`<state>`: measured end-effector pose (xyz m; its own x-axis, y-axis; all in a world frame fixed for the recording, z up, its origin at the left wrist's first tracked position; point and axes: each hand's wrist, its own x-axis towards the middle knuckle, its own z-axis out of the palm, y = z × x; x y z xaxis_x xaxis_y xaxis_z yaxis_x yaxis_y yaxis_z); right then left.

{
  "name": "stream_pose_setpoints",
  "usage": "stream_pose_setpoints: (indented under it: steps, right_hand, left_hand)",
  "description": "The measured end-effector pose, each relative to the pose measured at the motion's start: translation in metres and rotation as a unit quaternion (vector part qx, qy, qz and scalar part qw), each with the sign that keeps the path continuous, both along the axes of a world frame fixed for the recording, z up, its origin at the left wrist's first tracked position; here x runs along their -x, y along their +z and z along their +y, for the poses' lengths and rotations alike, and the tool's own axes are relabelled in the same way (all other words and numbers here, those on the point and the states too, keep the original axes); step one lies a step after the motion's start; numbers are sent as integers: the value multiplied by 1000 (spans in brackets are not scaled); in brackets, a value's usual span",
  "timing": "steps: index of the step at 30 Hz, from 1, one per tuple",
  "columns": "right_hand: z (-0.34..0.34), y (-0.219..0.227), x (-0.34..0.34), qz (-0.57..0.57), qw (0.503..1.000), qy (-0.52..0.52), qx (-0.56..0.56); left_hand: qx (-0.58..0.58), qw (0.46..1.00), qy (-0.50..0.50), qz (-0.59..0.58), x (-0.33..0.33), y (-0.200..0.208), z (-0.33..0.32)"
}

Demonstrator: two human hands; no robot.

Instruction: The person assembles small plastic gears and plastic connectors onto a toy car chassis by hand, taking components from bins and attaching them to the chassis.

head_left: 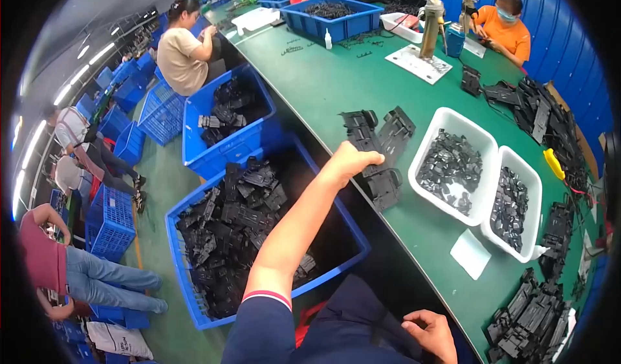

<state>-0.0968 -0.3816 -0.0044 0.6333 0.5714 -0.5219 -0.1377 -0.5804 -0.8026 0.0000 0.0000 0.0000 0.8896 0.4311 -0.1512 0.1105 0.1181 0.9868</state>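
Note:
My left hand (354, 161) reaches out to the table's near edge, its fingers closed on a black plastic part (360, 128). Beside it lie a second black plastic part (397, 130) and a third, box-shaped black part (384, 188) at the edge. My right hand (432, 335) hangs low by my lap, fingers loosely bent, thumb apart, nothing visible in it. White bins stand right of the parts: one bin (442, 119) and a second bin (534, 189), both holding small black pieces.
Below the table edge, left of me, a blue crate (173, 231) is heaped with black parts; another blue crate (194, 138) stands beyond. Black parts (530, 319) pile up at right. A hand press (432, 28) stands farther back. A person in orange (514, 37) sits across; others work at left.

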Motion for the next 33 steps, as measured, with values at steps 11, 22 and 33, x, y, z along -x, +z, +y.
stream_pose_setpoints:
  steps: [11,22,33]
  right_hand:
    - [-62,-19,8,-66,993,-55,-81]
    - [-76,84,-63,-362,921,-92,-110]
    - [-34,52,-220,-428,864,-150,217]
  left_hand:
    - [-130,984,71,-103,-27,0,-33]
    - [208,949,34,-234,117,18,-102]
    - [452,867,-171,-121,167,-46,-194]
